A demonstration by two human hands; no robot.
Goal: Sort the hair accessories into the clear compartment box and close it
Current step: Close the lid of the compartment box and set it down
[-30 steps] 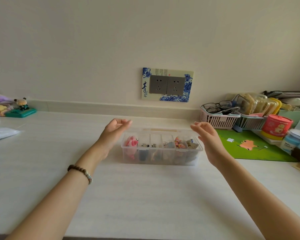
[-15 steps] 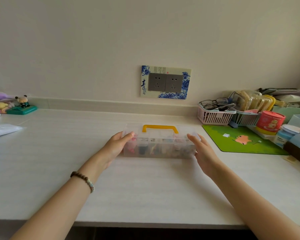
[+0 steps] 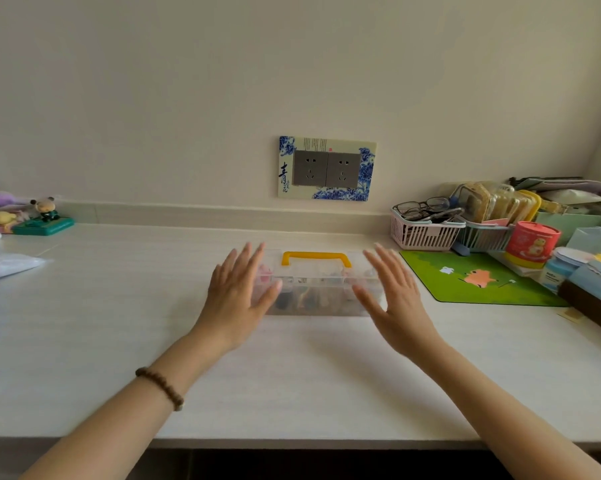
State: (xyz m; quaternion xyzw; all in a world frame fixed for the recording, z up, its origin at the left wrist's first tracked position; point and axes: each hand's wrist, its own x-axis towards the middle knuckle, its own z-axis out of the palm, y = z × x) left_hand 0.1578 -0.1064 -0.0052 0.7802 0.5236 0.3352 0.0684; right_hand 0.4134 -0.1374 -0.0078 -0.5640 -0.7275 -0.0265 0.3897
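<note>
The clear compartment box (image 3: 315,289) stands on the white counter with its lid down and a yellow handle (image 3: 315,257) on top. Coloured hair accessories (image 3: 306,299) show dimly through its walls. My left hand (image 3: 238,295) hovers in front of the box's left end, fingers spread, palm toward the box. My right hand (image 3: 394,299) hovers at the box's right end, fingers spread too. Neither hand grips anything. The hands cover both ends of the box.
A green mat (image 3: 472,278) lies to the right. Behind it stand a pink basket (image 3: 420,233) with glasses, a teal basket, a red tin (image 3: 531,242) and boxes. Small toys (image 3: 42,216) and a plastic bag (image 3: 4,263) sit far left. A wall socket (image 3: 327,168) is behind.
The lid went from open to down on the box. My hands then left the box's ends and now hover open in front of it, pulled slightly back.
</note>
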